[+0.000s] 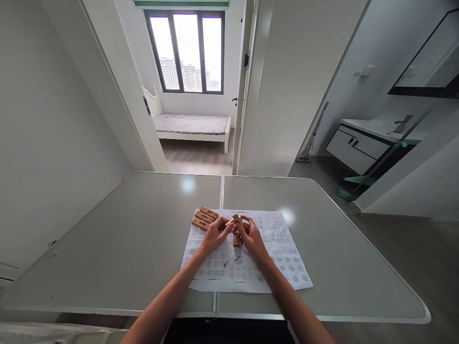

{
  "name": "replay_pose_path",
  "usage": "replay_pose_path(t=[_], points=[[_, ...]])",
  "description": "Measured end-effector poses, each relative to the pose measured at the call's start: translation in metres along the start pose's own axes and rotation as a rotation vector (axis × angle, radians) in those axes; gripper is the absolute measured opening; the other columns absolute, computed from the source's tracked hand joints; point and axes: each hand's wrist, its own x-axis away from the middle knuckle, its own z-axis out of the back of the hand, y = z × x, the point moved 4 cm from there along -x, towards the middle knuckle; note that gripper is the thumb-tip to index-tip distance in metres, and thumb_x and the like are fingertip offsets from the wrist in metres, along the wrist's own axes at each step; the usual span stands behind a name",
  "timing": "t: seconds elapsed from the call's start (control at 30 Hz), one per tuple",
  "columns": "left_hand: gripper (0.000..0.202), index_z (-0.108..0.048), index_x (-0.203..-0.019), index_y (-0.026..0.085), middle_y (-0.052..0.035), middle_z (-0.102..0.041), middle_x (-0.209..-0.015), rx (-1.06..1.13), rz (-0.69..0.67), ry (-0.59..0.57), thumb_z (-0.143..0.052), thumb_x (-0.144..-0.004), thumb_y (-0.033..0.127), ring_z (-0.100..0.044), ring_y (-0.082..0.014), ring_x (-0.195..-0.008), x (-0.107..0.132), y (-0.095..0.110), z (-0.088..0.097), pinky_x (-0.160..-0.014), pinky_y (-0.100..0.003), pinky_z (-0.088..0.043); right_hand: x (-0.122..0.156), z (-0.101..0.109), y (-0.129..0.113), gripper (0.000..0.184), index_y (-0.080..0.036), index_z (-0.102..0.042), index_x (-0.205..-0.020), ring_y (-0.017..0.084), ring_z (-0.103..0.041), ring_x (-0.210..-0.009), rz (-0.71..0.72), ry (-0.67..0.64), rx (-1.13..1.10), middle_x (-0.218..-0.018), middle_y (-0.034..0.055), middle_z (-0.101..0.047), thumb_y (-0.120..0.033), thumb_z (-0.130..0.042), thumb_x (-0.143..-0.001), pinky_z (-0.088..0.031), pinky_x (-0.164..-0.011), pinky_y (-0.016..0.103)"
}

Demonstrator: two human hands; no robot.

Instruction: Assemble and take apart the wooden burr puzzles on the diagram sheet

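Between my two hands, just above a printed sheet, are interlocking wooden puzzle pieces. My left hand pinches them from the left with its fingertips. On the other side, my right hand has its fingers closed round the same pieces; its fingers hide part of them. One wooden block end points down below the fingers. Beside my left hand, several flat notched wooden pieces lie together at the sheet's upper left corner.
The sheet with small diagrams lies on a large grey table with a pale edge and a seam down its middle. Beyond are a doorway, a bed and a window. At right stand a washbasin cabinet and a mop.
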Motion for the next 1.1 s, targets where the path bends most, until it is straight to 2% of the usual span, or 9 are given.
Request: replay_pose_path(t=[0.1, 0.3, 0.47, 0.6, 0.73, 0.83, 1.0, 1.1], points=[[0.042, -0.07, -0.093, 0.018, -0.0027, -0.069, -0.08, -0.013, -0.006, -0.002, -0.066, -0.094, 0.059, -0.064, -0.0173, -0.075, 0.0, 0.001, 0.0, -0.071, -0.028, -0.052, 0.002, -0.004, 0.0, 0.054, -0.02, -0.051, -0.132, 0.013, -0.052, -0.049, -0.006, -0.04, -0.012, -0.07, -0.0048, -0.065, -0.056, -0.068, -0.094, -0.044, -0.049, 0.026], [0.041, -0.071, -0.098, 0.017, -0.0028, -0.069, -0.079, -0.042, -0.026, -0.025, -0.061, -0.099, 0.057, -0.065, -0.0174, -0.074, 0.001, 0.003, 0.0, -0.071, -0.028, -0.053, 0.003, -0.008, -0.006, 0.037, -0.02, -0.056, -0.123, 0.011, -0.041, -0.041, -0.074, -0.119, -0.1, -0.058, -0.0091, -0.053, -0.044, -0.054, -0.094, -0.038, -0.046, 0.025], [0.043, -0.07, -0.101, 0.017, -0.0034, -0.07, -0.08, -0.091, -0.048, -0.012, -0.056, -0.101, 0.058, -0.067, -0.0178, -0.075, 0.001, 0.002, 0.0, -0.072, -0.028, -0.054, 0.003, -0.007, -0.009, 0.053, -0.017, -0.057, -0.135, 0.015, -0.041, -0.042, -0.108, -0.11, -0.155, -0.055, -0.007, -0.051, -0.038, -0.046, -0.088, -0.042, -0.046, 0.028], [0.041, -0.068, -0.102, 0.018, -0.0035, -0.072, -0.08, -0.177, -0.056, 0.048, -0.052, -0.103, 0.056, -0.069, -0.0177, -0.074, 0.001, 0.001, 0.003, -0.069, -0.027, -0.054, 0.002, -0.001, -0.009, 0.06, -0.015, -0.057, -0.138, 0.017, -0.046, -0.045, -0.102, -0.028, -0.131, -0.059, -0.004, -0.055, -0.034, -0.045, -0.082, -0.044, -0.047, 0.03], [0.034, -0.067, -0.102, 0.019, -0.0022, -0.07, -0.076, -0.335, -0.064, 0.168, -0.055, -0.102, 0.051, -0.066, -0.0172, -0.066, 0.004, 0.002, 0.008, -0.063, -0.026, -0.05, -0.002, 0.011, -0.003, 0.059, -0.018, -0.052, -0.141, 0.015, -0.05, -0.049, -0.065, 0.138, 0.002, -0.076, -0.0013, -0.064, -0.034, -0.048, -0.085, -0.044, -0.048, 0.028], [0.025, -0.066, -0.101, 0.021, 0.0009, -0.066, -0.069, -0.476, -0.085, 0.226, -0.057, -0.1, 0.044, -0.064, -0.0167, -0.061, 0.008, 0.006, 0.007, -0.064, -0.026, -0.048, -0.003, 0.02, 0.003, 0.054, -0.018, -0.051, -0.138, 0.016, -0.053, -0.053, -0.028, 0.269, 0.168, -0.079, -0.0013, -0.064, -0.038, -0.052, -0.088, -0.047, -0.054, 0.03], [0.012, -0.064, -0.099, 0.024, 0.0019, -0.069, -0.069, -0.674, -0.132, 0.21, -0.06, -0.095, 0.035, -0.07, -0.0189, -0.069, 0.013, 0.012, 0.001, -0.075, -0.03, -0.05, 0.0, 0.026, 0.003, 0.04, -0.018, -0.061, -0.121, 0.023, -0.061, -0.067, 0.063, 0.381, 0.472, -0.081, 0.0021, -0.067, -0.039, -0.056, -0.088, -0.05, -0.069, 0.035], [0.012, -0.062, -0.103, 0.024, 0.0037, -0.066, -0.064, -0.761, -0.139, 0.167, -0.059, -0.093, 0.031, -0.07, -0.019, -0.065, 0.013, 0.012, -0.001, -0.07, -0.029, -0.049, 0.002, 0.025, 0.0, 0.036, -0.018, -0.062, -0.118, 0.026, -0.065, -0.076, 0.109, 0.386, 0.62, -0.091, 0.0065, -0.071, -0.037, -0.054, -0.089, -0.051, -0.078, 0.038]])
